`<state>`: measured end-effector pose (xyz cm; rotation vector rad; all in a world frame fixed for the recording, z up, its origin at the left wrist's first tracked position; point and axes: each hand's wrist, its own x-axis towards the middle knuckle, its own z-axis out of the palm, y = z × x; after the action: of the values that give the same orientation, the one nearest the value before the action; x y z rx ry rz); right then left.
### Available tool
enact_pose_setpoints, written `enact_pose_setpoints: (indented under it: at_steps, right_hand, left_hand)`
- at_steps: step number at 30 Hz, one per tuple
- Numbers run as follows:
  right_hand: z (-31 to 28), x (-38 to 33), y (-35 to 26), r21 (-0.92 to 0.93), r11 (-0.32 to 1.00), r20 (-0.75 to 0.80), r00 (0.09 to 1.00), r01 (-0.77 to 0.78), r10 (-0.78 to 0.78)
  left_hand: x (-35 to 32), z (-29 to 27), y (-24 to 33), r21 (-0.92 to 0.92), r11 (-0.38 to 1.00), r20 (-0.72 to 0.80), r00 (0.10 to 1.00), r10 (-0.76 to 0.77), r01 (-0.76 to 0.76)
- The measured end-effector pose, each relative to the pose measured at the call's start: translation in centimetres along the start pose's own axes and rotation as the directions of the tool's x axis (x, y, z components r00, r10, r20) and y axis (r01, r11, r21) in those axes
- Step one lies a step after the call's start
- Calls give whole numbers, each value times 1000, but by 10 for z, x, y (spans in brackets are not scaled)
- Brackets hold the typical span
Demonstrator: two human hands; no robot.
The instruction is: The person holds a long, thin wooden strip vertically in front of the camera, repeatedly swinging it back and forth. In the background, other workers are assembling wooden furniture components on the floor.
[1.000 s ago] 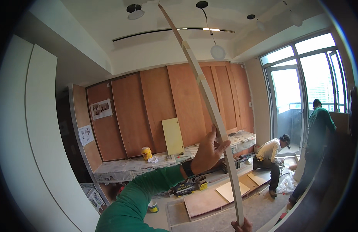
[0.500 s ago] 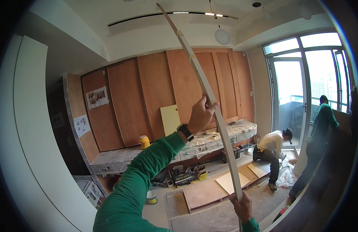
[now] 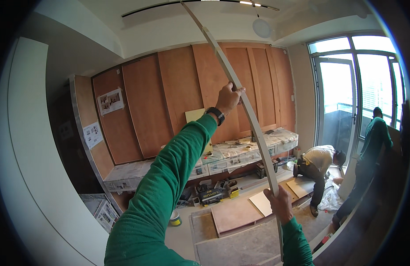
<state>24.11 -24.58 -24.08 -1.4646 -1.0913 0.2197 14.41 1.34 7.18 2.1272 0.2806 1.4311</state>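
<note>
A long, narrow pale strip, seemingly wood, slants through the middle of the view, its upper end near the ceiling. My left hand grips it above mid-length, arm stretched out in a green sleeve, with a dark watch at the wrist. Lower down, my right hand is wrapped round the same strip. The strip's lower end drops past my right sleeve. Behind it stand reddish-brown wood panels along the wall.
A covered ledge runs below the panels, with tools and a bucket beneath it. Boards lie on the floor. A person bends at the right; another in green stands by the glass door. A tall white panel is at the left.
Both my hands have risen with the strip, which stays slanted. My left arm reaches higher. The nearer person at the right has bent their head lower.
</note>
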Motion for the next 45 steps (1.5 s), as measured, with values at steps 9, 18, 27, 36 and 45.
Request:
enact_pose_setpoints:
  at_steps: [9,18,27,36,45]
  right_hand:
    - [-5,6,-4,34,999,23,1000,0,-1]
    - [-42,-82,43,5,1000,-112,994,20,-19]
    - [-79,-192,68,100,991,-145,984,-92,106]
    - [-99,-259,74,0,997,-64,995,-81,81]
    - [-60,-256,57,-90,991,-59,994,-96,91]
  left_hand:
    - [3,-4,5,40,999,-9,1000,-4,5]
    - [-84,42,66,151,983,80,993,90,-101]
    - [-185,79,130,142,960,175,961,215,-240]
    - [-239,79,151,-7,965,225,940,258,-263]
    - [-229,34,150,94,974,195,963,184,-205]
